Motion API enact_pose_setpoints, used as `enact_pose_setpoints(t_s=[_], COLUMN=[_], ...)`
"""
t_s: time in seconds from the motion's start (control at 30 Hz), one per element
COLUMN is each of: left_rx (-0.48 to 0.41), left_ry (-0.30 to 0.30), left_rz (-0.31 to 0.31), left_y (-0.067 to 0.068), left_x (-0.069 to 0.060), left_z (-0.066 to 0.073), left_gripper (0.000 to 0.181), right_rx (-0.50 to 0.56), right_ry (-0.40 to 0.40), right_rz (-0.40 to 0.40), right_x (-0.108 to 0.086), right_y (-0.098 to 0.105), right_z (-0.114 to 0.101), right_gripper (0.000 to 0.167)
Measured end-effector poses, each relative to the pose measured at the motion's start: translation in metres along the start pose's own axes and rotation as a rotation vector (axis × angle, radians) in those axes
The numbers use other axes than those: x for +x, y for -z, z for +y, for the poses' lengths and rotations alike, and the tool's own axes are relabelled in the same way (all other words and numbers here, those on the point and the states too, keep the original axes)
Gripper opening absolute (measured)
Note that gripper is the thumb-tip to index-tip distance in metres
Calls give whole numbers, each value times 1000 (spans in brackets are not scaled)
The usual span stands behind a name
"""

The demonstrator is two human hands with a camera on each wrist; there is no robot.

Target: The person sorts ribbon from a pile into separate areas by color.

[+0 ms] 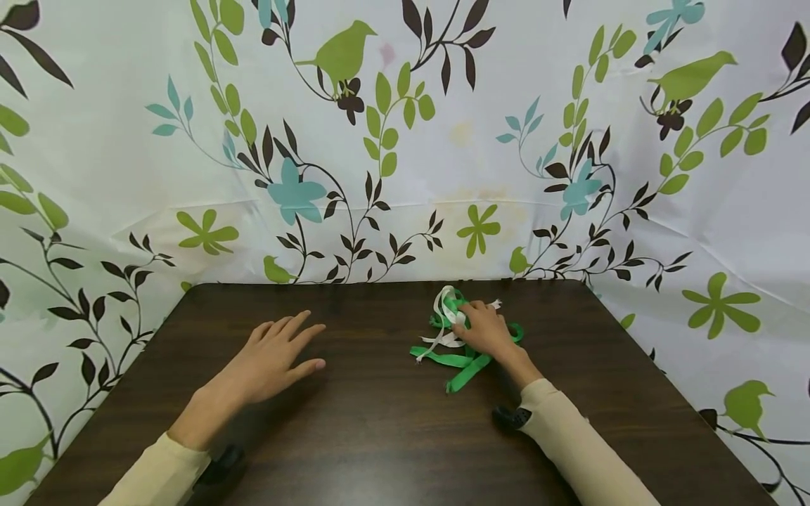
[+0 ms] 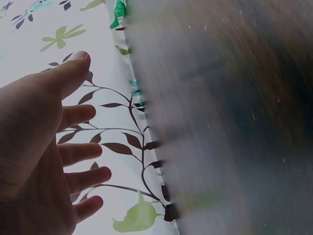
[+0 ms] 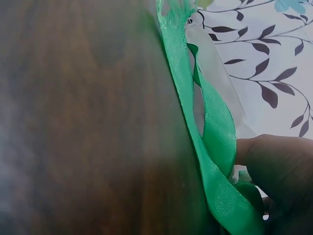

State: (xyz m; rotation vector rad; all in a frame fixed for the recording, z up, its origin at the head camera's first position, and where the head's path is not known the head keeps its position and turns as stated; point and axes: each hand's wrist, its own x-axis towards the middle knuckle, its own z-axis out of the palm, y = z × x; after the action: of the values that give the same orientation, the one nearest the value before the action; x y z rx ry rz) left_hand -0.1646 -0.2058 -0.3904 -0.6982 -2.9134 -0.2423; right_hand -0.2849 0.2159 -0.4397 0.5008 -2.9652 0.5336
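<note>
A loose tangle of green ribbon (image 1: pixel 470 372) and white ribbon (image 1: pixel 451 340) lies toward the far right of the dark table. My right hand (image 1: pixel 486 329) is over the tangle, its fingers and thumb curled round part of it. From the right wrist, twisted green ribbon (image 3: pixel 220 122) with a frayed end passes beside the thumb, and white ribbon (image 3: pixel 208 54) shows behind; most of the fingers are hidden. On the left, my left hand (image 1: pixel 268 362) hovers above the table, fingers spread and holding nothing. The left wrist view shows that hand (image 2: pixel 44 142) with extended fingers.
The dark wooden table (image 1: pixel 380 436) spans the front, its far edge against a white cloth (image 1: pixel 443 161) printed with leaves, birds and flowers. Dark bands (image 1: pixel 511 418) sit under the sleeve cuffs.
</note>
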Motion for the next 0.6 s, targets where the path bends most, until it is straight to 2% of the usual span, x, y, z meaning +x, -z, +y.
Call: enact_pose_setpoints(t_s=[0.37,0.6], left_rx=[16,10], left_ry=[-22,-21], left_rz=[28,15], left_y=[1,1], left_x=[-4,-2], left_z=[6,10], left_gripper=[70,68], right_rx=[-9,-79], right_ry=[136,183], right_rz=[10,20], right_x=[-13,-14], right_y=[-5,-6], right_z=[-19,-34], right_gripper=[49,45])
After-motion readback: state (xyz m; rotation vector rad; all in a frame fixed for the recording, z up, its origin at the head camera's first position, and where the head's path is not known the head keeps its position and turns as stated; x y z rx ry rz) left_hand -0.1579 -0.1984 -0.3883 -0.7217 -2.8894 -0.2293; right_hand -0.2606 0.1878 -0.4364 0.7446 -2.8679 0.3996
